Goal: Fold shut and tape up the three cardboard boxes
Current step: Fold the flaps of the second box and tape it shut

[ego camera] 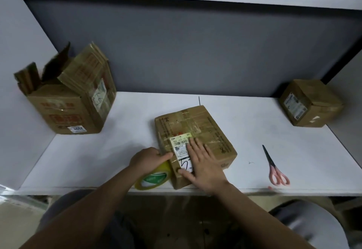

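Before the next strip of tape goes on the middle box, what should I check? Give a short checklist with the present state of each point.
1. Middle box flaps folded flat: ok.
2. Right hand presses the top down: ok.
3. Left hand holds the tape roll at the box's near left edge: ok.
4. Tape end stuck to the box: cannot tell.
5. Scissors lie on the table, right of the box: ok.
6. Left box closed: not ok, flaps stand open.
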Action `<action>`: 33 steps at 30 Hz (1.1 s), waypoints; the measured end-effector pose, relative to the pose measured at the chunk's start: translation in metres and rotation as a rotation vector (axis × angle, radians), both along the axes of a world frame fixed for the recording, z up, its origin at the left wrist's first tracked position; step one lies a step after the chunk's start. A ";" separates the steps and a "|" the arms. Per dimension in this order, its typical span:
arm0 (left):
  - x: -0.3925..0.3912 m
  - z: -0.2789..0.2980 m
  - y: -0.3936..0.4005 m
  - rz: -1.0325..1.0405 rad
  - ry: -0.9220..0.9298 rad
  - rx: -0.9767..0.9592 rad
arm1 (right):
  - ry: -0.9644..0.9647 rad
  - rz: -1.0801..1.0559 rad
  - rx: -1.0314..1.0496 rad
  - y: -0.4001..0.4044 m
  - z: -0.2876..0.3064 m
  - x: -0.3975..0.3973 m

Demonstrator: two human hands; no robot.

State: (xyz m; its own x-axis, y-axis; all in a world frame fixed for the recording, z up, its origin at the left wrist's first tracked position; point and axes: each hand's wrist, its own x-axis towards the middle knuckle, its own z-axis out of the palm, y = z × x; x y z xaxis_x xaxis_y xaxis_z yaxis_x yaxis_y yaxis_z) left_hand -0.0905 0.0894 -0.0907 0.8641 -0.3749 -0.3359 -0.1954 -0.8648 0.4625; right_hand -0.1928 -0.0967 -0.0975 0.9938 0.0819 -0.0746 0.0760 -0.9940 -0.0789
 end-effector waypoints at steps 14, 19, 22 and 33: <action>-0.010 0.018 0.040 -0.002 -0.044 -0.190 | -0.004 0.126 -0.003 0.006 -0.003 0.005; -0.009 0.047 0.031 -0.056 -0.175 -0.028 | -0.003 0.138 -0.007 0.006 0.000 0.006; -0.008 0.050 0.029 -0.062 -0.105 -0.031 | 0.005 0.139 -0.002 0.007 0.000 0.007; -0.026 -0.001 0.038 0.023 -0.089 -0.034 | -0.008 0.141 0.061 0.005 -0.001 0.009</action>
State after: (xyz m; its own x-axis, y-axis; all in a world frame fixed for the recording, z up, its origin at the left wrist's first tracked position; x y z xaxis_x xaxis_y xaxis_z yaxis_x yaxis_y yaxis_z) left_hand -0.1163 0.1273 -0.0915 0.8986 -0.3643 -0.2446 -0.2174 -0.8538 0.4730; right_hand -0.1842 -0.0917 -0.0981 0.9728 0.2245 -0.0569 0.2150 -0.9668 -0.1379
